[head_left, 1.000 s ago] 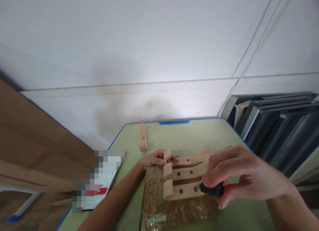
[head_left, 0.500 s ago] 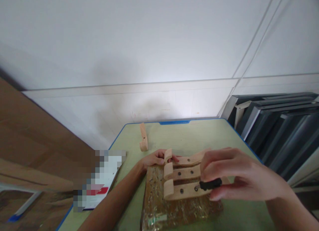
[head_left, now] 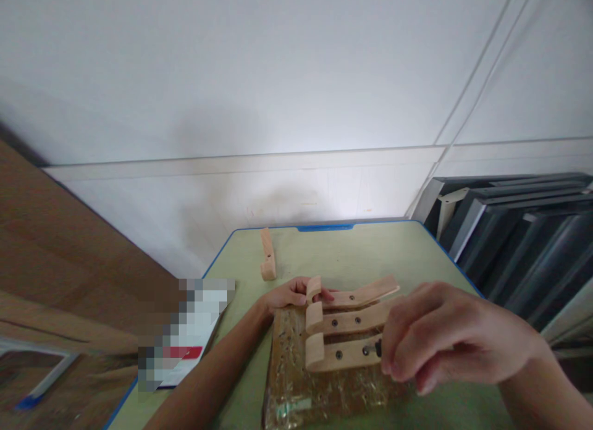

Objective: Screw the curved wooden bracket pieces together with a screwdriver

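Three curved wooden hooks (head_left: 345,322) lie side by side on a chipboard panel (head_left: 319,393) on the green table (head_left: 352,251). My left hand (head_left: 290,294) rests at the panel's far left corner, fingers curled against the top hook's rolled end. Over the nearest hook's right part, my right hand (head_left: 445,340) is closed on a small black tool (head_left: 378,348). Only the tool's tip shows beside a screw.
A fourth loose wooden hook (head_left: 267,255) lies further back on the table. A blurred-out paper or booklet (head_left: 189,337) hangs over the table's left edge. Dark stacked frames (head_left: 523,238) lean at the right. A white wall stands right behind the table.
My right hand has turned over the black tool, so its fingers now cover most of it. The left hand and the hooks have stayed put.
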The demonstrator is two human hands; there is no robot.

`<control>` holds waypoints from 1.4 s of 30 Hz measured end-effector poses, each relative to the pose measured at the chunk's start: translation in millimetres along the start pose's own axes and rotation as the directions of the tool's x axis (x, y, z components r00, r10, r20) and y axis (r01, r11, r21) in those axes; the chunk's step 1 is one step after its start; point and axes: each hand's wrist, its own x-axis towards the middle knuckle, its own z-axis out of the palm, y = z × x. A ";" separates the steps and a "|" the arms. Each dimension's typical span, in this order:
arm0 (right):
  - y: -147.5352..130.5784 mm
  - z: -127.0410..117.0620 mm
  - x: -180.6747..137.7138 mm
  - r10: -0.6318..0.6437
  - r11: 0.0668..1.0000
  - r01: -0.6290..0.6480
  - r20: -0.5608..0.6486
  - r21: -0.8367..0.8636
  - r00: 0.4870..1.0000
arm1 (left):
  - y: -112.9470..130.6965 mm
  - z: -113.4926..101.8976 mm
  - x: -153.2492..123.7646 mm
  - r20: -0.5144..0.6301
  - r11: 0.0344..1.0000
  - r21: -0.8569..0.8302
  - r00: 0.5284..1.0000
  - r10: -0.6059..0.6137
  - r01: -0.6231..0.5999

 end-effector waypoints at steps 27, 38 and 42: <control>-4.4 -7.5 -10.9 0.128 0.970 -0.152 -0.133 -0.191 0.983 | 4.0 2.7 -1.5 0.002 1.000 0.010 1.000 -0.001 0.001; -34.1 -5.8 -3.8 0.335 0.870 -0.332 -0.058 -0.365 0.941 | -1.5 1.9 -3.9 0.051 0.999 -0.009 0.998 0.045 -0.045; -32.6 -0.4 5.1 0.312 0.874 -0.315 -0.070 -0.369 0.947 | -0.7 4.0 -6.1 0.042 0.999 -0.003 0.998 0.042 -0.042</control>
